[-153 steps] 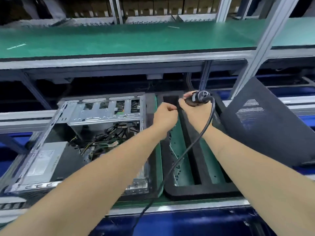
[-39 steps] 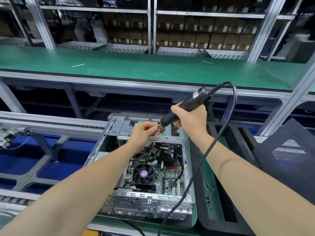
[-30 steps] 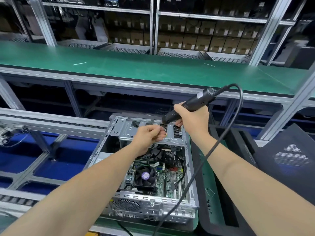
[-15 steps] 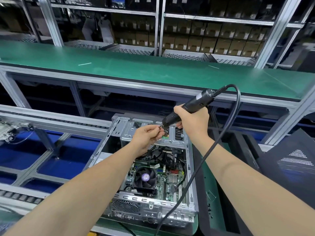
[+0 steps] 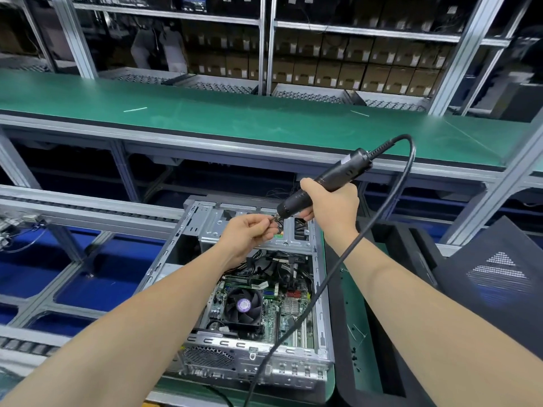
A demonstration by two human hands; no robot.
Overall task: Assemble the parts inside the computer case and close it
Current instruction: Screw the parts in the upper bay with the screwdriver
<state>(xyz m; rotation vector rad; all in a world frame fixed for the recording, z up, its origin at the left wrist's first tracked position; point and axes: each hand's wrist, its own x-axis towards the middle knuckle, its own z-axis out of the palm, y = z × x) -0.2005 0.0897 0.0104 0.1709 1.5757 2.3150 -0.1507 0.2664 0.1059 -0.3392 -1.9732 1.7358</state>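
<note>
Right hand (image 5: 333,205) grips electric screwdriver (image 5: 323,181) | left hand (image 5: 249,232) pinches its tip

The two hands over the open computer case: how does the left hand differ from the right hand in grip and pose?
The right hand wraps its whole grip round the black electric screwdriver; the left hand only pinches at that tool's tip. The right hand sits higher; the left hand lower, to its left. Both are above the far end of the computer case.
</note>
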